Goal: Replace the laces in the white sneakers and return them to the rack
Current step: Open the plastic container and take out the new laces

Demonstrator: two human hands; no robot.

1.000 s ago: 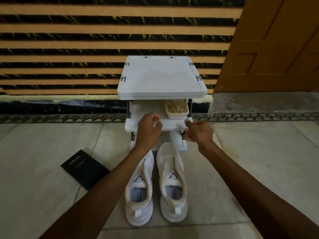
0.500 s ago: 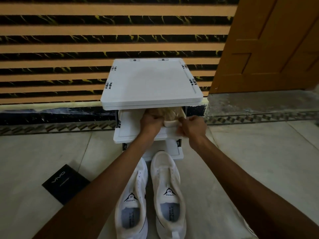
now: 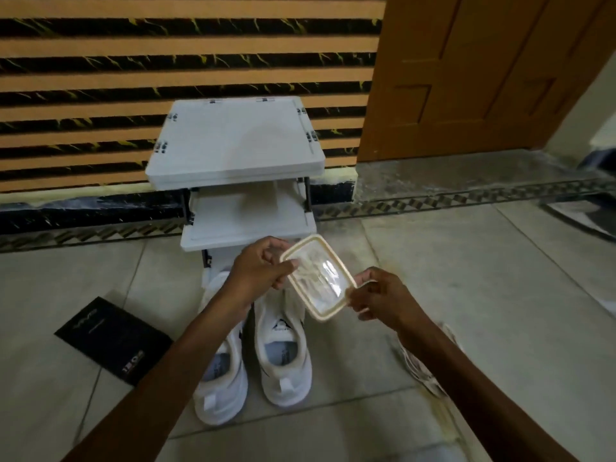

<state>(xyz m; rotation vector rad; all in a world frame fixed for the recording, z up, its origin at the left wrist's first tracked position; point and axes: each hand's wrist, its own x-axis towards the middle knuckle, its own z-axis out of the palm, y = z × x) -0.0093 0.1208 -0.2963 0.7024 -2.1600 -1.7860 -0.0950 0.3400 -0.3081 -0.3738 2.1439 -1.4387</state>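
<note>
**Container (image 3: 316,278) held over white sneakers (image 3: 285,358) before shoe rack (image 3: 236,145)**

A person holds a small cream-rimmed container with a clear lid in both hands, tilted, just in front of the white shoe rack's lower shelf. The left hand (image 3: 261,266) pinches one end, thumb on the lid. The right hand (image 3: 380,295) pinches the opposite corner, so each grip is closed on the container's rim. What lies under the lid is pale and too blurred to tell. Below the hands, the white sneakers stand side by side on the tiled floor (image 3: 466,278), toes toward the rack's foot, heels toward the camera. A black box (image 3: 113,338) lies flat on the floor left of the sneakers. Behind the rack runs a striped wall (image 3: 100,78), with a wooden door (image 3: 466,78) to its right.
</note>
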